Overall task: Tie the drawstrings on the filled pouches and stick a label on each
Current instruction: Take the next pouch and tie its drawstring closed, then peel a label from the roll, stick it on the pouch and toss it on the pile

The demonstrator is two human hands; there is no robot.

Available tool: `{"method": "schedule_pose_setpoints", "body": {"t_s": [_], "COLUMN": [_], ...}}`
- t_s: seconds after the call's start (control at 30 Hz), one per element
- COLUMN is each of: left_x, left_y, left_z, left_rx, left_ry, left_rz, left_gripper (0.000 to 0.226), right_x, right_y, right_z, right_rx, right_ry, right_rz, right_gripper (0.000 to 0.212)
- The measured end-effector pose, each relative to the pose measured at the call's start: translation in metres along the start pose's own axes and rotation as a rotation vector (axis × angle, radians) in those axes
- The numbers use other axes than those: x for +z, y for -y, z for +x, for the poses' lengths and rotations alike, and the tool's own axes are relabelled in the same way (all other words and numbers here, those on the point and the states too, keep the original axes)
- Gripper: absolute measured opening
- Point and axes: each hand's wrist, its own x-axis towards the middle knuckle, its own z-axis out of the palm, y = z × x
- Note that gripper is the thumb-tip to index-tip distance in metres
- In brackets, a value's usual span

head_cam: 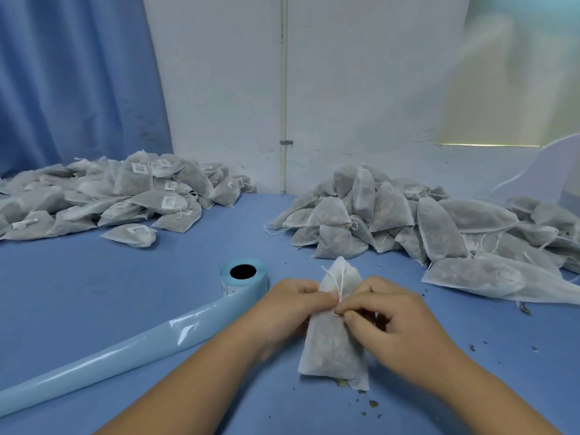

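Desk (pixel 94 277) holdings:
- Labelled pile (pixel 125 196) is lying at the far left corner.
- Unlabelled pile (pixel 423 221) is lying along the far right edge.
- Roll (pixel 243 276) is sitting mid-desk, with its strip (pixel 125 350) trailing toward the left edge.
- Pouch (pixel 329 346) is standing right of the roll, toward the near edge.

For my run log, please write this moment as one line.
step: tying; left hand: pinches drawstring; right hand: pinches drawstring; pouch: no label visible; label roll: untouched

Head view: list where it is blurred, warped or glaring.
Head view: even, soft light with faint shadows; wide-angle warp bows the curtain edge; the upper right corner is a washed-out smear; white glints sit on the blue liner strip; the held pouch is fairly sharp.
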Motion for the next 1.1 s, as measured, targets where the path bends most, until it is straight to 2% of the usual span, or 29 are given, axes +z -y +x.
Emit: {"method": "schedule_pose_setpoints", "body": {"t_s": [0.1,0.27,0.4,0.47,0.57,0.63,0.73,0.83,0.97,1.1], "left_x": [-0.01,-0.027,-0.048,-0.068,-0.102,-0.118,-0.126,-0.124,-0.126,-0.127], "left_y": [-0.003,-0.009,-0.022,-0.03,-0.032,-0.027,-0.017,-0.011,-0.008,-0.01], "left_z": [-0.009,-0.028,-0.04,-0.046,-0.056,-0.059,-0.056,-0.051,-0.048,-0.049], "left_rx": [0.008,0.055,0.075,0.073,0.01,-0.052,-0.113,-0.134,-0.135,-0.09], "left_ry": [-0.03,-0.11,-0.256,-0.325,-0.375,-0.379,-0.384,-0.4,-0.37,-0.409], "left_rz": [0.063,0.211,0.354,0.361,0.215,0.151,0.196,0.279,0.409,0.529], "left_gripper": [0.045,0.006,0.008,0.008,0.016,0.018,0.021,0.024,0.026,0.023], "right_x": [0.009,0.03,0.038,0.041,0.049,0.056,0.069,0.088,0.105,0.1], "right_y": [0.01,0.026,0.036,0.034,0.025,0.021,0.023,0.029,0.032,0.032], "right_z": [-0.003,-0.003,0.002,0.01,0.03,0.046,0.075,0.098,0.112,0.12], "right_rx": [-0.02,-0.032,0.067,0.136,0.206,0.155,-0.001,-0.028,-0.027,-0.084], "right_ry": [0.039,0.104,-0.036,-0.109,-0.013,0.118,0.288,0.401,0.537,0.535], "right_rz": [0.064,0.117,0.337,0.338,0.183,0.027,-0.178,-0.221,-0.354,-0.581], "right_gripper": [0.027,0.027,0.035,0.036,0.035,0.04,0.058,0.069,0.062,0.051]}}
